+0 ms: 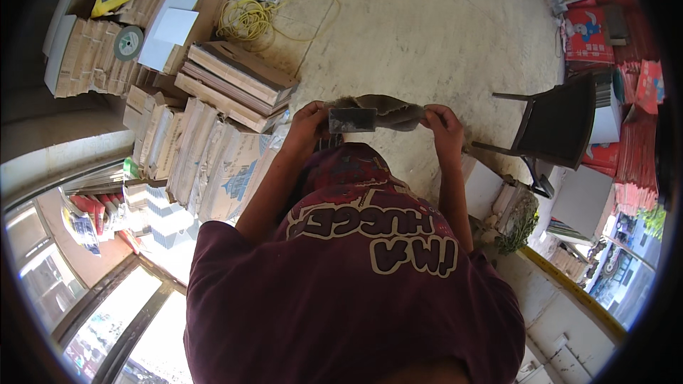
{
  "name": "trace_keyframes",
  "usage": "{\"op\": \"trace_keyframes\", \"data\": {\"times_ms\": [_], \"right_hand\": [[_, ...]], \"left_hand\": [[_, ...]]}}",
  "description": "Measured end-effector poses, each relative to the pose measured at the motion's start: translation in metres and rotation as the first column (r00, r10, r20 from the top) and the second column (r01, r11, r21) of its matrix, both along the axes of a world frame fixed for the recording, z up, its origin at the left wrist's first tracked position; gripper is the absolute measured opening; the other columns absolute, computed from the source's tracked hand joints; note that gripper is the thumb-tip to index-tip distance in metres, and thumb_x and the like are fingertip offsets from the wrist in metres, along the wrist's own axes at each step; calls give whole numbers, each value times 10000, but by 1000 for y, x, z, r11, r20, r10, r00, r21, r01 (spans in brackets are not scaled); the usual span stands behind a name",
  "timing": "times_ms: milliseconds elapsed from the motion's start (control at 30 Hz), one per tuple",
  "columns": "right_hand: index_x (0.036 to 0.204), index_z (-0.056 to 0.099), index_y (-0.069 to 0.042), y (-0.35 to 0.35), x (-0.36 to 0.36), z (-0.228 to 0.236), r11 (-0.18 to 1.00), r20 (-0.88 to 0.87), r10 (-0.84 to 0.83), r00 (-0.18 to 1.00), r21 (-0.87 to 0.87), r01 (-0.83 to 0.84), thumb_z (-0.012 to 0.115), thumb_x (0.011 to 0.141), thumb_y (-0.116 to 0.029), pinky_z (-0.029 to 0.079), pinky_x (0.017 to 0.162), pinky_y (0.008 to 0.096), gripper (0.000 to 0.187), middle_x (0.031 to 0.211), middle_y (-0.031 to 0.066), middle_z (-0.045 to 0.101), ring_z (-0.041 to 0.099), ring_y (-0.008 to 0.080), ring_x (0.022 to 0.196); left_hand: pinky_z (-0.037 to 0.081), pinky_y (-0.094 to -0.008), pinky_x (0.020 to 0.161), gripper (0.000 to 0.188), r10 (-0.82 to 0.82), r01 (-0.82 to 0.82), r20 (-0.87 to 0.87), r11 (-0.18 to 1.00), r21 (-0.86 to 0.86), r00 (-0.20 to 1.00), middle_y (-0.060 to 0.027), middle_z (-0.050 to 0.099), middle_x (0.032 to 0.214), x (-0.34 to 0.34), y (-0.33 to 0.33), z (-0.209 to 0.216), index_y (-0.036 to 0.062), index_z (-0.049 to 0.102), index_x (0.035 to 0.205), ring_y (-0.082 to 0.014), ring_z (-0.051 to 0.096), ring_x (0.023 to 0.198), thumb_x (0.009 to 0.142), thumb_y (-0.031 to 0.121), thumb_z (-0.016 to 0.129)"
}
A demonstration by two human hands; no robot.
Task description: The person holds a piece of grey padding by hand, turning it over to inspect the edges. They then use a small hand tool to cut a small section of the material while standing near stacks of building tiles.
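Note:
Between my two hands, in front of my body, stretches a dark grey, worn strip [398, 115] with a ragged upper edge; it looks like cloth or a thin sheet. My left hand [306, 126] pinches its left end, fingers closed. Against that end lies a flat, dark rectangular piece [352, 120]; whether it is joined to the strip I cannot tell. My right hand [442, 125] has its thumb and fingers closed on the right end. The strip sags a little and is creased along its middle.
Stacks of flattened cardboard [235, 82] rise at the left, a round green disc [129, 43] among them. A coil of yellow cord [245, 21] lies on the concrete floor [413, 35]. To the right are a black chair [558, 121], red packages [637, 149] and a green plant [523, 231].

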State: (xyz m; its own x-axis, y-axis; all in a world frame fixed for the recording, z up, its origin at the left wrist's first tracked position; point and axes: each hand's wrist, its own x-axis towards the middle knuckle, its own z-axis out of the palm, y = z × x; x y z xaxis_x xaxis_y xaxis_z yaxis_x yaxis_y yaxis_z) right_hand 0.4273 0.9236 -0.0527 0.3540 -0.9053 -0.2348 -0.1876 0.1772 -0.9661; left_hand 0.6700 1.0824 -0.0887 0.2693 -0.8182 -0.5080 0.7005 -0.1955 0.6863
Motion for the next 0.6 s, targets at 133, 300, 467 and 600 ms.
{"op": "trace_keyframes", "data": {"times_ms": [133,300,467,600], "right_hand": [[970,596,31,-40,35,7,999,-2,43,999,9,-43,567,857,-70,510,720,244,155,862,68,618,606,128,767],[961,590,34,-83,74,12,997,-9,65,998,31,-65,558,862,-63,509,719,244,143,862,67,621,607,122,763],[978,592,26,-122,94,4,992,28,93,995,82,-95,568,854,-67,504,720,245,156,870,67,620,615,141,762],[963,582,45,-167,109,-4,986,56,138,989,89,-142,549,865,-59,511,741,253,146,867,78,624,610,129,770]], "left_hand": [[386,-201,413,80,24,-24,-30,1000,18,999,-7,549,648,23,-46,5,68,542,847,-78,497,480,869,144,549],[333,-208,339,88,60,-56,-65,997,55,996,-11,529,603,51,-97,9,62,530,824,-77,451,403,863,134,563],[376,-228,445,82,24,-22,-35,998,59,999,-5,547,664,67,-135,0,64,544,872,-93,491,514,870,146,545],[401,-236,493,97,13,-14,9,997,79,1000,-9,561,707,79,-172,4,65,544,897,-104,515,572,879,159,528]]}}
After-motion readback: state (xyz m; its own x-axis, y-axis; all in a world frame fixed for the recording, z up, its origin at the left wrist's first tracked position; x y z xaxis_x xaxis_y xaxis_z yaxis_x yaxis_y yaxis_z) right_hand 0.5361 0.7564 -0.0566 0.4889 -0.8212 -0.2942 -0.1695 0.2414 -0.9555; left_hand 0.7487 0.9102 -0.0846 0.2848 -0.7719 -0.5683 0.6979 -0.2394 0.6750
